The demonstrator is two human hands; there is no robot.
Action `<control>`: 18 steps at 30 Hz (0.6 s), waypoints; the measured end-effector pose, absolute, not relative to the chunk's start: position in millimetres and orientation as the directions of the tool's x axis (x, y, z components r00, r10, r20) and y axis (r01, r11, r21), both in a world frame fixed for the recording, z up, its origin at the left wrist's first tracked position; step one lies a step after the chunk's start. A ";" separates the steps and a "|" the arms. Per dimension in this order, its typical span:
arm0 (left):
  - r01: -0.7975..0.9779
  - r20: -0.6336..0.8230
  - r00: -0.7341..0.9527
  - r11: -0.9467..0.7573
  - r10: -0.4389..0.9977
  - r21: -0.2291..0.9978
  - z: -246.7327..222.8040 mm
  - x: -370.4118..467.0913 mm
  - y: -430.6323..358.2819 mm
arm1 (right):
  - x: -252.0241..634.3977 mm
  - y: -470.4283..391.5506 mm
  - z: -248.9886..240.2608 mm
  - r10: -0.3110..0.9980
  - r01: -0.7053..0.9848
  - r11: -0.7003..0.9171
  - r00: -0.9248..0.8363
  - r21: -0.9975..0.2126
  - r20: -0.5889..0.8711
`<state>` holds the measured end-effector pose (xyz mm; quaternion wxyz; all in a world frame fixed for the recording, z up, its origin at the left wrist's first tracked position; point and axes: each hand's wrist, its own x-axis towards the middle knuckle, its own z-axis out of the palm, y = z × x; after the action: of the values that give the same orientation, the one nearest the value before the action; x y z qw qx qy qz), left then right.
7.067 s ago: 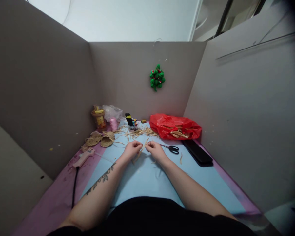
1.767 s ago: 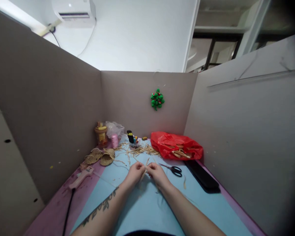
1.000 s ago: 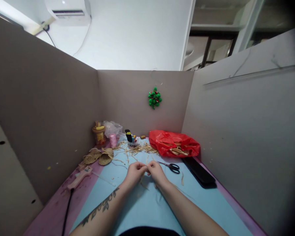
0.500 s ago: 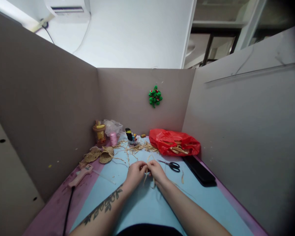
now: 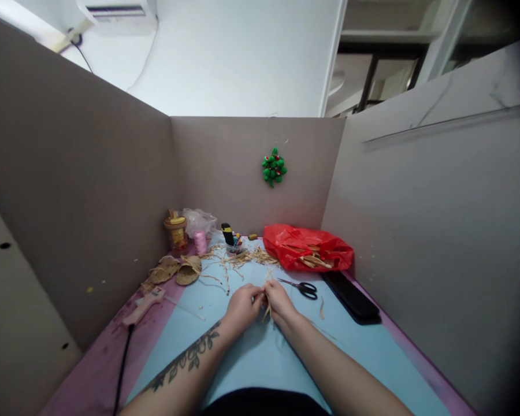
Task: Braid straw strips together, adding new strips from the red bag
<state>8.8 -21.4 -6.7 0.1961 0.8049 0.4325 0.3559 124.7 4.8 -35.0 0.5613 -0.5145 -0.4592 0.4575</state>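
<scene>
Thin straw strands (image 5: 267,312) are pinched between my two hands, which touch each other over the blue mat (image 5: 242,370). My left hand (image 5: 244,304) has its fingers closed on the strands from the left. From the right, my right hand (image 5: 279,299) grips them with bent fingers. Strand ends stick out above and below the fingertips. Black-handled scissors (image 5: 307,290) lie just right of my right hand. Behind the hands is a pile of loose straw (image 5: 260,256).
A red plastic bag (image 5: 286,245) holding straw and a black case (image 5: 351,297) are at the right. At the left are a pink glue gun (image 5: 145,306) with its cord, woven straw pieces (image 5: 188,270), a pink thread spool (image 5: 200,242) and a jar (image 5: 176,234). Grey partitions surround the table.
My hands have shifted slightly to the right and closer together, and the straw ends between them hang differently. The camera view has moved a little.
</scene>
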 end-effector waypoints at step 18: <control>0.528 0.169 0.228 -0.268 0.959 0.806 -11.4 3.6 -0.2 | 124.4 -4.8 -28.9 0.996 0.148 0.064 0.053 -0.987 0.072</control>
<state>3.6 -0.2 -11.4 0.3134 0.7183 0.5175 0.3437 124.4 -4.8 -28.9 0.4931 -0.5322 -0.5374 0.4299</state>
